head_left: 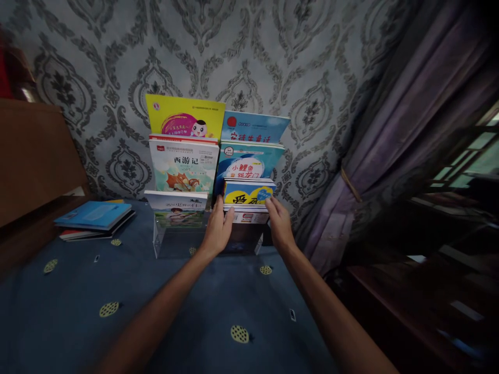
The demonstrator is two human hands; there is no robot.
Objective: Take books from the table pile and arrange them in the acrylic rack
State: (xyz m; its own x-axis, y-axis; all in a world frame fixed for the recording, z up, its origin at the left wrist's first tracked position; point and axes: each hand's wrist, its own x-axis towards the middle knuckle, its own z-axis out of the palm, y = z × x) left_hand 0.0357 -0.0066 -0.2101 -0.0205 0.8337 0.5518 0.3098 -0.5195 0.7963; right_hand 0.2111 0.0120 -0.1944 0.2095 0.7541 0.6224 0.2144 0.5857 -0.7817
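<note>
We see a yellow book (pixel 247 192) in the front row of a clear rack (pixel 168 245), on its right half, resting on a white book (pixel 249 216). The rack stands at the far edge of the counter (pixel 163 311), against the wall (pixel 97 62).

The left grip (pixel 218 227) lies at the left end of the white book, fingers stretched out and the thumb spread apart from them, so it is open. The right grip (pixel 279 223) touches the yellow book's right corner with slightly bent fingers. Its thumb is hidden, so we cannot tell whether it pinches the book or only rests against it. Both books sit between the two grips.

Behind them the rack carries a fish book (pixel 246 162) and a blue book (pixel 254 128). On the rack's left half we see a grey book (pixel 176 206) in front, a pale book (pixel 183 166) behind it, and a cartoon book (pixel 185 117) at the back.

A stack (pixel 94 216) of flat books lies near the far left corner of the counter, well apart from the rack. A purple curtain (pixel 390 130) hangs past the right edge.
</note>
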